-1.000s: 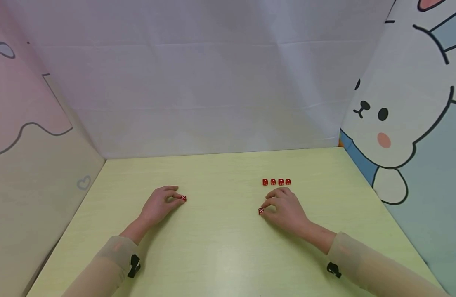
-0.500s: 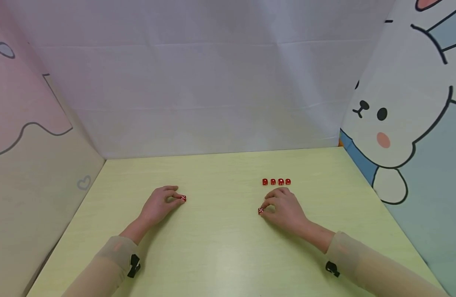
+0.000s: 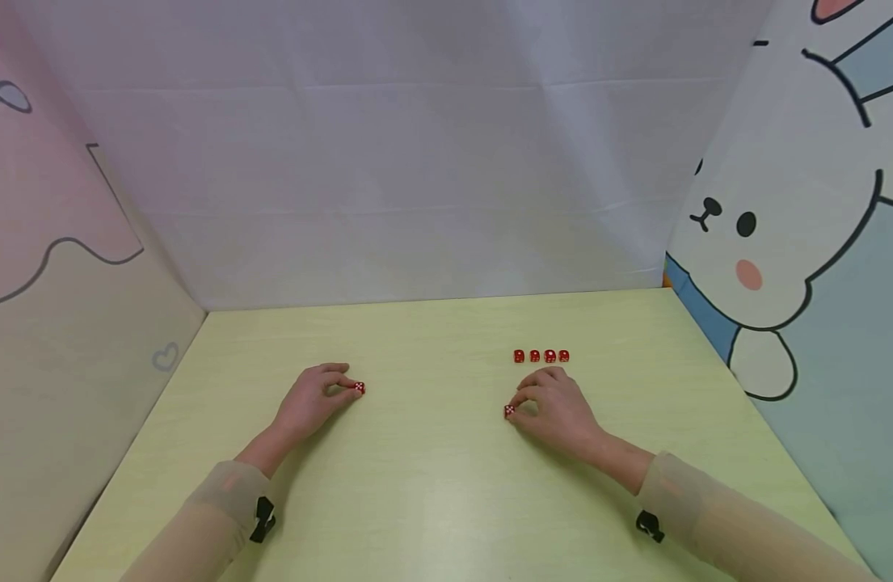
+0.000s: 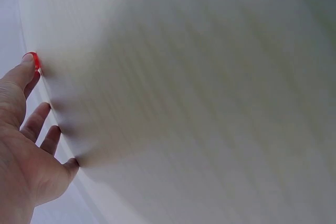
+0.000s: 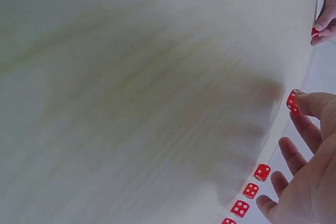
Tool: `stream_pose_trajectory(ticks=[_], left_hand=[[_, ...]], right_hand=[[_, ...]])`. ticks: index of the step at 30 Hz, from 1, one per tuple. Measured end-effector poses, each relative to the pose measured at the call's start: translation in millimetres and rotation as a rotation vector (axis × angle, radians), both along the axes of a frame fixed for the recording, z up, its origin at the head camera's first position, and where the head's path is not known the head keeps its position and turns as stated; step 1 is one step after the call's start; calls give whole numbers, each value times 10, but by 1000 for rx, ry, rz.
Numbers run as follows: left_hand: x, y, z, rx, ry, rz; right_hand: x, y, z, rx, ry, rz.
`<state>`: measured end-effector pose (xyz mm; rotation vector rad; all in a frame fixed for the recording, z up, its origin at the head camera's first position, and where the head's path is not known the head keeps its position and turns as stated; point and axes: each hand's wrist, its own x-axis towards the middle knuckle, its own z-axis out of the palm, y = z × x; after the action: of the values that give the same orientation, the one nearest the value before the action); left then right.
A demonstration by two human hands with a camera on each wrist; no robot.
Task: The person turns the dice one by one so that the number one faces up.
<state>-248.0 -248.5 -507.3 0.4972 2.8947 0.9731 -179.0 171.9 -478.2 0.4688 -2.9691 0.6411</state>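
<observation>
Head view: my right hand's [image 3: 553, 409] pinched red cubic die [image 3: 508, 411] edges toward ten o'clock, nearing my left hand's [image 3: 315, 398] pinched twin [image 3: 360, 388].

Right hand [image 3: 555, 412]: pinched small red white-pipped cubic die [image 3: 509, 411] shifted slightly toward far and left edges of pale-yellow wood-grain table [image 3: 431, 485].
</observation>
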Motion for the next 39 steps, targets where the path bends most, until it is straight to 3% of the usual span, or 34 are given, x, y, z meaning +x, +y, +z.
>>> stream_pose_trajectory(ticks=[9, 15, 27, 39], left_hand=[[7, 4, -66, 11, 6, 0], [4, -2, -115, 5, 2, 1], [-16, -17, -135, 17, -28, 6], [-15, -23, -146, 4, -13, -2]], right_hand=[[31, -30, -49, -233, -167, -105], [58, -53, -118, -299, -186, -136], [68, -89, -195, -293, -202, -146], [92, -92, -191, -269, -175, -133]])
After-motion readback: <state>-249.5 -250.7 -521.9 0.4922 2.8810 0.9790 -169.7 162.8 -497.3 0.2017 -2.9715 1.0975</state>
